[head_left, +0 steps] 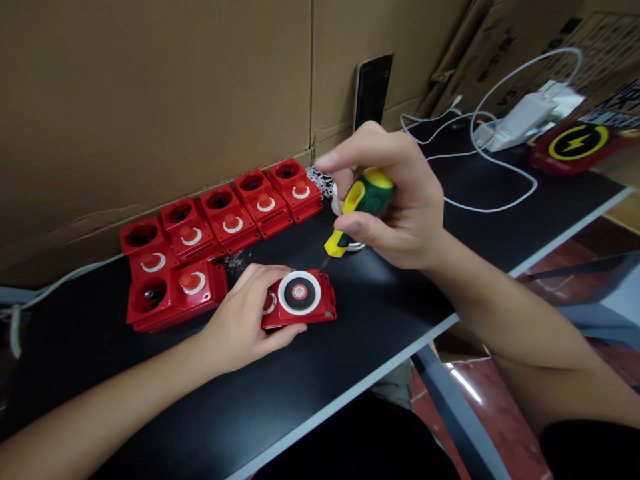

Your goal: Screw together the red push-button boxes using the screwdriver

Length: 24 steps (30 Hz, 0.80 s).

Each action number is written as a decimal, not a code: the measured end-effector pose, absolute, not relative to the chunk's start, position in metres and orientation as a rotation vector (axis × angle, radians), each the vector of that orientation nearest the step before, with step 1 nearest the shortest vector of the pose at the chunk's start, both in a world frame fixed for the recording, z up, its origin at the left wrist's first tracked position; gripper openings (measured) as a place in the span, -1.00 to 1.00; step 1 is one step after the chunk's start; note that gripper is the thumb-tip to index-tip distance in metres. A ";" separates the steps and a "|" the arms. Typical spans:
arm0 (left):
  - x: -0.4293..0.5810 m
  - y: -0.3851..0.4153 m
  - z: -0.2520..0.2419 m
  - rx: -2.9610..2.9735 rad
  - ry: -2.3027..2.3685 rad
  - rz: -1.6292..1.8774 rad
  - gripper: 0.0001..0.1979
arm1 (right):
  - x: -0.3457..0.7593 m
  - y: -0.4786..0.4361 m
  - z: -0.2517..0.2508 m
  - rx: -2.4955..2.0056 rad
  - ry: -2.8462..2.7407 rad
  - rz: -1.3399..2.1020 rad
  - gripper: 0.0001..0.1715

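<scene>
A red plastic housing with a white-ringed black disc lies on the black table. My left hand is wrapped round its left end, thumb along the near side and fingers over the far side. In my right hand is a screwdriver with a green and yellow handle. Its shaft slants down to the far right corner of the housing, and the tip appears to touch there. White round items behind the screwdriver are mostly hidden by my right hand.
Several red housings stand in a row along the cardboard wall, with more stacked in front at left. A phone leans on the cardboard. At right lie a white power strip, loose cables and a red box.
</scene>
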State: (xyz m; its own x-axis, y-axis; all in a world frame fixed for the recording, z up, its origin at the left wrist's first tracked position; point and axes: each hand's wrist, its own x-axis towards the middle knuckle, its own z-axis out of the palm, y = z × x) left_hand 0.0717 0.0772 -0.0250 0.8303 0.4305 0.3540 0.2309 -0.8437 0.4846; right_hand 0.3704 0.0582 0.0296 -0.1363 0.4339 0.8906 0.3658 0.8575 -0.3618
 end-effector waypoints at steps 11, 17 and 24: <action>0.071 0.077 -0.027 2.575 0.472 0.665 -0.34 | 0.370 0.054 0.030 -0.685 -1.715 0.256 -0.47; 0.071 0.077 -0.026 2.600 0.469 0.668 -0.36 | 0.372 0.054 0.030 -0.710 -1.703 0.419 -0.19; 0.071 0.078 -0.028 2.595 0.473 0.667 -0.34 | 0.369 0.053 0.030 -0.623 -1.669 0.609 -0.27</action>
